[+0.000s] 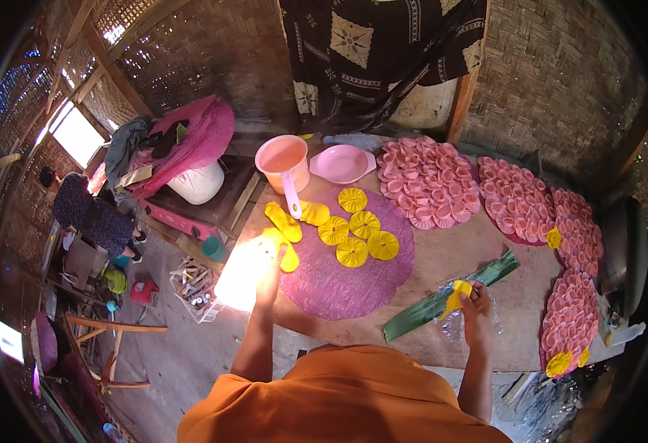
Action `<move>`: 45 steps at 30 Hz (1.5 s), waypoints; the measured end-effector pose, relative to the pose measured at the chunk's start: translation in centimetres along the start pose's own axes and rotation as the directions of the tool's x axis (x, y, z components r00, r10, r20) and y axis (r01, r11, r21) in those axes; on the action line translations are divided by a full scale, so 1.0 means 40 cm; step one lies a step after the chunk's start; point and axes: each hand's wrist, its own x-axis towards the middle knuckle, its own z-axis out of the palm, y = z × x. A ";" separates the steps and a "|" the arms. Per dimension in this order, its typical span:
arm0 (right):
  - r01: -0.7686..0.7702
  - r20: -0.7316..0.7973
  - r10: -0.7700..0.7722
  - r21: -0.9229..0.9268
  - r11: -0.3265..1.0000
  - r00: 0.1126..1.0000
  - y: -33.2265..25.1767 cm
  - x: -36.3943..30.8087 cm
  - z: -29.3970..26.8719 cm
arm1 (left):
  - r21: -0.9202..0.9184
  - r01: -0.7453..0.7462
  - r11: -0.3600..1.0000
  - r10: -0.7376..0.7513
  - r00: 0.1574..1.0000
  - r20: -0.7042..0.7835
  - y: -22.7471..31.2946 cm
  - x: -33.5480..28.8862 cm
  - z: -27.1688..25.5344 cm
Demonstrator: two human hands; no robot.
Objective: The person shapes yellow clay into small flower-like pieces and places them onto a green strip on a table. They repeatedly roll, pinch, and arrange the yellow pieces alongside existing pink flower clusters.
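Observation:
My right hand (476, 306) grips a soft yellow piece (457, 294) above a green leaf strip (449, 295) and a sheet of clear plastic (457, 321) on the wooden table (442, 258). My left hand (268, 277) reaches toward the left edge of a round purple mat (331, 284), fingers by a yellow disc (288, 258); glare hides much of that hand. Several ribbed yellow discs (352, 251) lie on the mat.
Round trays of pink discs (427, 181) fill the back and right (571, 325) of the table. A pink scoop with liquid (283, 162) and a pink bowl (342, 164) stand behind the mat. A person (91, 214) sits on the floor at left.

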 end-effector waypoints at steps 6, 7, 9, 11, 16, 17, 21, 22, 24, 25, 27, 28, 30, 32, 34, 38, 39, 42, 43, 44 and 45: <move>-0.192 0.039 0.198 0.486 0.853 0.979 -0.009 0.016 0.026 | 0.031 0.163 0.986 -0.165 0.982 0.095 0.113 0.039 -0.048; -0.211 0.083 0.199 0.556 0.804 0.976 -0.007 0.023 0.033 | -0.460 0.320 0.829 -0.312 0.945 0.095 0.127 0.035 -0.029; -0.286 0.203 0.207 0.541 0.791 0.957 -0.001 0.040 0.050 | -0.432 0.495 0.754 -0.485 0.863 0.142 0.155 0.018 0.029; -0.353 0.350 0.186 0.511 0.783 0.918 0.002 0.057 0.075 | -0.363 0.606 0.708 -0.582 0.792 0.186 0.177 -0.015 0.112; -0.111 0.219 0.078 0.143 0.983 0.973 -0.033 0.067 0.185 | -0.024 0.522 0.853 -0.434 0.733 0.524 0.220 -0.129 0.325; 0.054 0.218 -0.057 0.019 0.998 0.974 -0.043 0.065 0.215 | 0.035 0.461 0.887 -0.393 0.712 0.581 0.225 -0.147 0.355; 0.796 0.498 -0.621 -0.406 0.450 0.605 -0.083 0.039 0.273 | 0.026 0.588 0.808 -0.290 0.359 0.887 0.237 -0.199 0.407; 0.790 0.497 -0.615 -0.342 0.509 0.612 -0.089 0.030 0.274 | 0.079 0.578 0.812 -0.264 0.243 0.934 0.235 -0.195 0.411; 0.740 0.545 -0.529 -0.302 0.601 0.651 -0.091 0.012 0.266 | 0.113 0.524 0.844 -0.241 0.183 0.953 0.232 -0.197 0.412; 0.737 0.514 -0.536 -0.368 0.567 0.670 -0.089 0.005 0.260 | 0.098 0.484 0.869 -0.241 0.242 0.940 0.230 -0.202 0.413; 0.752 0.492 -0.568 -0.424 0.504 0.659 -0.079 -0.001 0.253 | 0.063 0.494 0.867 -0.216 0.259 0.941 0.226 -0.213 0.421; 0.755 0.472 -0.591 -0.449 0.478 0.654 -0.074 -0.001 0.251 | 0.098 0.476 0.874 -0.255 0.277 0.926 0.225 -0.223 0.427; 0.745 0.365 -0.658 -0.436 0.505 0.659 -0.061 0.007 0.250 | 0.104 0.525 0.845 -0.292 0.288 0.912 0.226 -0.239 0.440; 0.706 0.271 -0.668 -0.441 0.554 0.693 -0.048 0.020 0.250 | 0.080 0.499 0.863 -0.286 0.351 0.892 0.229 -0.248 0.450; 0.603 0.075 -0.619 -0.341 0.721 0.782 -0.029 0.033 0.257 | 0.078 0.503 0.861 -0.312 0.400 0.862 0.237 -0.248 0.455; 0.384 -0.138 -0.383 -0.020 0.923 0.913 0.001 0.057 0.281 | 0.230 0.349 0.908 -0.375 0.438 0.817 0.266 -0.228 0.435; 0.324 -0.157 -0.301 0.145 0.935 0.941 -0.007 0.065 0.277 | 0.266 0.270 0.925 -0.366 0.452 0.813 0.274 -0.223 0.422; 0.284 -0.306 -0.143 0.487 0.826 0.941 -0.071 0.115 0.220 | 0.274 -0.095 0.957 -0.166 0.594 0.787 0.288 -0.203 0.341; 0.363 -0.507 -0.042 0.555 0.749 0.861 -0.123 0.154 0.168 | 0.296 -0.222 0.929 -0.108 0.602 0.791 0.284 -0.189 0.298; 0.339 -0.395 -0.131 0.520 0.784 0.909 -0.180 0.165 0.098 | 0.409 -0.183 0.894 -0.171 0.704 0.689 0.271 -0.158 0.246; 0.344 -0.379 -0.135 0.566 0.749 0.916 -0.188 0.173 0.063 | 0.566 -0.085 0.820 -0.307 0.769 0.561 0.255 -0.128 0.189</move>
